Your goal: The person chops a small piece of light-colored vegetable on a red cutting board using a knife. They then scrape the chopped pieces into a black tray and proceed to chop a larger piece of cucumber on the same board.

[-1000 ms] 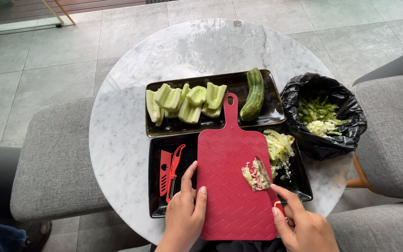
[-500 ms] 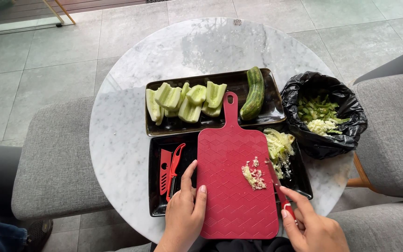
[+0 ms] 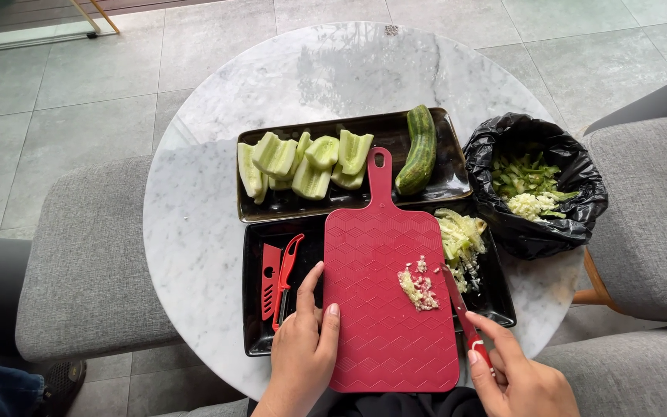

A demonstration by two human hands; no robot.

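A red cutting board (image 3: pixel 380 255) lies over a black tray (image 3: pixel 255 324) on a round marble table (image 3: pixel 194 216). My left hand (image 3: pixel 303 351) rests on the board's left edge, fingers spread, holding it down. My right hand (image 3: pixel 519 374) grips a red-handled knife (image 3: pixel 461 313) whose blade lies along the board's right edge. A small pile of pale cucumber scrapings (image 3: pixel 418 287) sits on the board just left of the blade. More scrapings (image 3: pixel 461 235) lie on the tray to the right.
A second black tray (image 3: pixel 272 207) behind holds several peeled cucumber pieces (image 3: pixel 303 164) and a whole cucumber (image 3: pixel 416 150). A red peeler (image 3: pixel 287 274) and a red blade cover (image 3: pixel 269 282) lie on the near tray. A black-bagged bin (image 3: pixel 534 185) of scraps stands right. Grey chairs surround the table.
The knife has drawn back from the scrapings pile to the board's right edge, and my right hand has moved lower and right. My left hand has stayed put.
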